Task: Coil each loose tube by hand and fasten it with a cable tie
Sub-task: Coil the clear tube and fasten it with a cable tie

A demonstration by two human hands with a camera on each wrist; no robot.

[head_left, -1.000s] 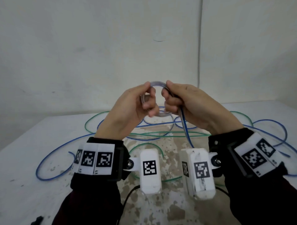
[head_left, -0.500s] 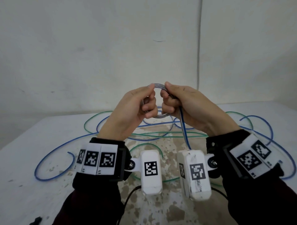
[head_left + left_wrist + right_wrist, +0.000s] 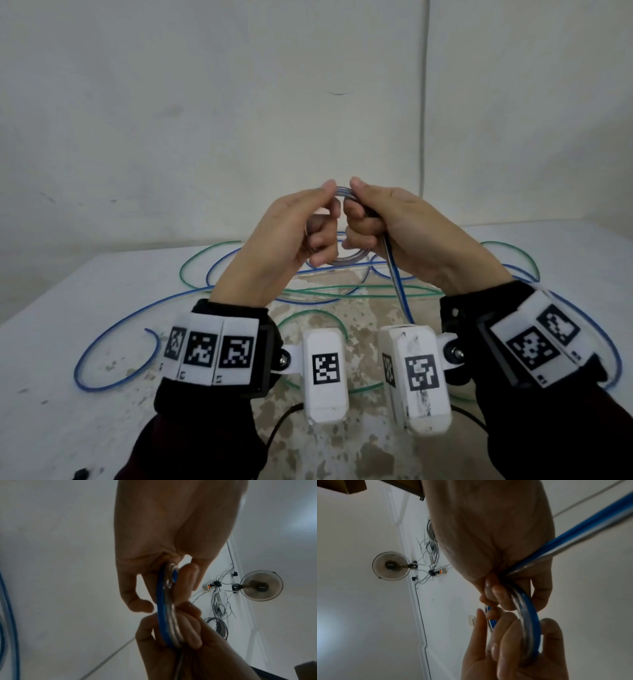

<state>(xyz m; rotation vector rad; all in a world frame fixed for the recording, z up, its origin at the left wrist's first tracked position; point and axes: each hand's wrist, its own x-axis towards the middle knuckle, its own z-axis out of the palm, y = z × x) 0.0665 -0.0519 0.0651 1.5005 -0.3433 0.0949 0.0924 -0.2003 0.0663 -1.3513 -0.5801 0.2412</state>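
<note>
A small coil of blue-striped clear tube (image 3: 346, 260) is held up above the table between both hands. My left hand (image 3: 308, 226) grips the coil's left side with curled fingers and thumb on top. Close beside it, my right hand (image 3: 370, 219) grips the right side, and the tube's loose run (image 3: 399, 291) drops from it toward the table. In the left wrist view the coil (image 3: 167, 616) shows edge-on, several turns thick, between the two hands. The right wrist view has the coil (image 3: 528, 627) and the straight run (image 3: 573, 545) leaving my palm. No cable tie is visible.
Loose blue tubes (image 3: 113, 335) and green tubes (image 3: 342, 293) sprawl in wide loops over the white, stained table (image 3: 51, 411). A wall stands close behind the table. A small black object (image 3: 80, 474) lies at the near left edge.
Both hands have drawn closer together on the coil and risen slightly. The blue loops on the right of the table have shifted as tube is pulled in.
</note>
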